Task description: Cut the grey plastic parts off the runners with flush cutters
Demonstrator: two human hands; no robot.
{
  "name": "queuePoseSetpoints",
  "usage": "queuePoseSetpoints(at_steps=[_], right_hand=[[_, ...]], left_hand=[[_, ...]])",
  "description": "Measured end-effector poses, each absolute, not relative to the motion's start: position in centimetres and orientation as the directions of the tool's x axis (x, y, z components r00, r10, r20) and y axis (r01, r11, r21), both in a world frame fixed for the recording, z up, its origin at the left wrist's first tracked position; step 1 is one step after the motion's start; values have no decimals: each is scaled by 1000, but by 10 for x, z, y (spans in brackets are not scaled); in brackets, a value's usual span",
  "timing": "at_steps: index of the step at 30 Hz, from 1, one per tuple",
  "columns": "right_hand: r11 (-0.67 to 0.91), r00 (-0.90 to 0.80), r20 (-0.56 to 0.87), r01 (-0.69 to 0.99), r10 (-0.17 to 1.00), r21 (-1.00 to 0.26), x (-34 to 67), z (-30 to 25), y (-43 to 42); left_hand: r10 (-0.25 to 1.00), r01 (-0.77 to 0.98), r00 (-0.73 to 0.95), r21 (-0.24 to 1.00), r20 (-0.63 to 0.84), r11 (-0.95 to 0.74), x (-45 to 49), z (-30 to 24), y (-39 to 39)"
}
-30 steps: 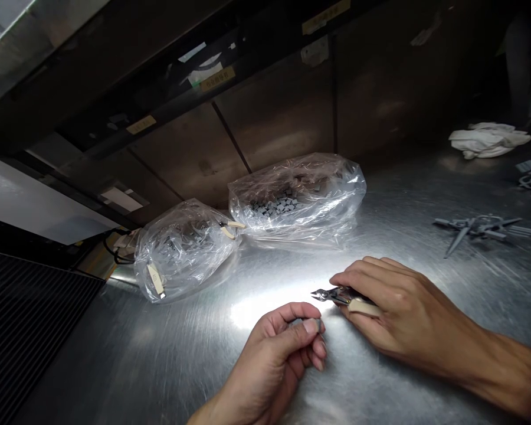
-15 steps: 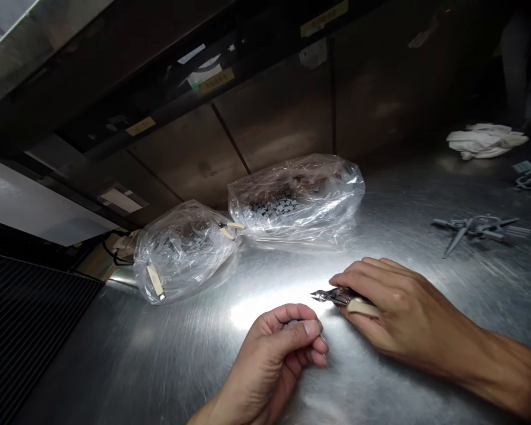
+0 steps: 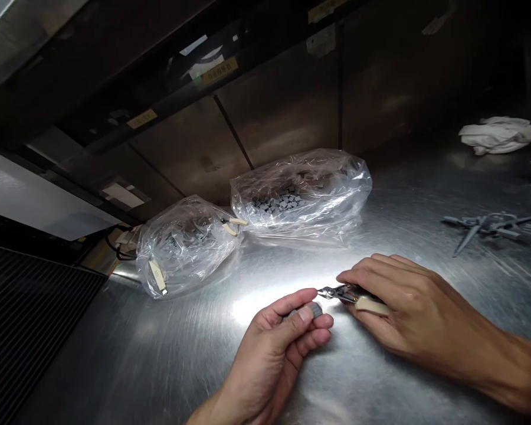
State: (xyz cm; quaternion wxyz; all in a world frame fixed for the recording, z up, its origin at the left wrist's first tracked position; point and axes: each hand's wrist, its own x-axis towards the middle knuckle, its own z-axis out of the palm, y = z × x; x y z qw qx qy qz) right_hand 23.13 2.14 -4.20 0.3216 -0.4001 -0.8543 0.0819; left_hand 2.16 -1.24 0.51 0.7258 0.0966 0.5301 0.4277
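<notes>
Between the thumb and fingers of my left hand [image 3: 278, 348] is a small grey plastic piece [image 3: 317, 309], mostly covered by the fingers. My right hand [image 3: 407, 307] is wrapped round a pair of side cutters [image 3: 371, 305] with cream handles. The cutters' metal jaws point left, close to my left index fingertip and just above the grey piece. Whether the jaws touch the finger or the piece I cannot tell. Both hands are low over the shiny metal tabletop [image 3: 168, 354].
Two clear plastic bags, the left bag [image 3: 190, 254] and the right bag [image 3: 301, 195], hold many small grey pieces. A tangle of grey plastic sprues [image 3: 491, 227] lies to the right. Behind it is a crumpled white cloth [image 3: 500, 134]. A dark ribbed panel [image 3: 30, 319] stands at left.
My left index finger has lifted and the grey piece now shows more between my fingers. The cutters have shifted slightly right in view, along with the background on the right.
</notes>
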Motion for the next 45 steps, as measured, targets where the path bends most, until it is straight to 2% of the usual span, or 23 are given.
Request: queuePoseSetpoints(at_steps=[14, 24, 45], right_hand=[[681, -495, 496, 656, 714, -326, 231, -40, 16], [692, -516, 528, 691, 675, -210, 228, -34, 14], [697, -554, 487, 694, 675, -177, 230, -35, 11]], left_hand=[[731, -551, 72, 584, -679, 596, 21, 5, -12], [720, -542, 103, 569, -686, 619, 19, 2, -12], [718, -518, 118, 574, -686, 634, 20, 2, -11]])
